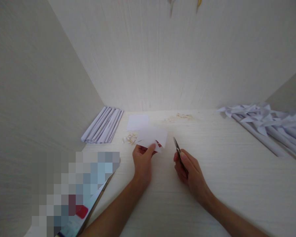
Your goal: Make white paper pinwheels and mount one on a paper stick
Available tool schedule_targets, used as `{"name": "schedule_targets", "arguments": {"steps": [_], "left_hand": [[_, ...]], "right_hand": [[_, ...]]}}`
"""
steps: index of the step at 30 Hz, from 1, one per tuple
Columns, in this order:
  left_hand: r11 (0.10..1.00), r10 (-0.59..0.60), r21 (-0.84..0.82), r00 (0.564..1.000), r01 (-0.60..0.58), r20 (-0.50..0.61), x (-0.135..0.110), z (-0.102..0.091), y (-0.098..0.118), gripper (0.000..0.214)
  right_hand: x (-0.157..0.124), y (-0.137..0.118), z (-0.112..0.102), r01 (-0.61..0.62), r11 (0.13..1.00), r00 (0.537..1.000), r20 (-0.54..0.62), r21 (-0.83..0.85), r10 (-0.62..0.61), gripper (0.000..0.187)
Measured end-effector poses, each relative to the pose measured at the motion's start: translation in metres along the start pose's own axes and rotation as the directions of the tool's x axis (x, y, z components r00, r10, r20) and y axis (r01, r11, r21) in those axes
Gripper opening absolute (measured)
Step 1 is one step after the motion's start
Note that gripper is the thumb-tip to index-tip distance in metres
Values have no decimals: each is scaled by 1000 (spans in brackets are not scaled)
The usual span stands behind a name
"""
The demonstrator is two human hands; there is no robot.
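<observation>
Body in view: left hand [143,163] and right hand [187,171], both bare. Left forearm [113,214] and right forearm [228,210] bare too, uncovered all the way to the bottom frame edge. Slim wrists, slender fingers. Right thumbnail short, plain.

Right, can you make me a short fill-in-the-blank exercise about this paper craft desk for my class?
1. The left hand pinches a ___ paper sheet.
2. The right hand grips a pointed tool made of ___.
3. The rolled paper tubes lie against the ___ wall.
4. The paper pinwheels lie to the ___ of both hands.
Missing words: white; metal; left; right.
</observation>
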State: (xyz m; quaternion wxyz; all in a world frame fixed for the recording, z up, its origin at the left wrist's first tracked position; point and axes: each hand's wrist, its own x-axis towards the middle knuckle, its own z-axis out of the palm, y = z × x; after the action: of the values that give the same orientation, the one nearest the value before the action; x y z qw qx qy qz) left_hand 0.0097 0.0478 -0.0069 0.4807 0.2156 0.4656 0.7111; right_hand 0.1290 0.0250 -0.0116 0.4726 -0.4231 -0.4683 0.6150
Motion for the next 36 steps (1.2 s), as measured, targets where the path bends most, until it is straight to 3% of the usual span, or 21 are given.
{"name": "schedule_targets", "arguments": {"steps": [3,8,14,17,20,22,26,28,33,36], "left_hand": [[1000,0,-8,1000,0,0,1,0,2,23],[998,-27,50,996,23,82,1,-2,3,17],[996,-69,69,987,60,144,0,-3,2,18],[994,-105,-20,979,110,176,-1,-1,4,24],[967,-192,-112,944,229,270,-3,1,6,36],[960,-232,-74,917,270,325,-3,1,5,38],[954,-268,228,892,194,364,-4,-1,-4,22],[946,-251,289,898,148,362,-3,-2,-8,16],[989,-76,142,972,45,221,1,-2,-7,15],[995,-9,98,987,-7,158,2,-1,-3,17]], "right_hand": [[3,-2,-1,-9,991,996,-86,131,20,32],[9,-6,-3,-15,984,969,-240,177,58,25],[13,-2,-3,-30,996,970,-239,81,49,28],[13,-2,-2,-27,998,964,-262,55,41,30],[11,-4,0,-42,993,951,-301,112,74,33],[11,-6,2,-51,985,945,-311,164,100,34],[11,-5,2,-43,983,954,-285,180,93,35],[11,-3,1,-38,989,968,-240,144,73,33],[11,-3,-2,-26,994,998,-53,108,32,28],[11,-2,-4,10,1000,1000,15,-18,-10,34]]}}
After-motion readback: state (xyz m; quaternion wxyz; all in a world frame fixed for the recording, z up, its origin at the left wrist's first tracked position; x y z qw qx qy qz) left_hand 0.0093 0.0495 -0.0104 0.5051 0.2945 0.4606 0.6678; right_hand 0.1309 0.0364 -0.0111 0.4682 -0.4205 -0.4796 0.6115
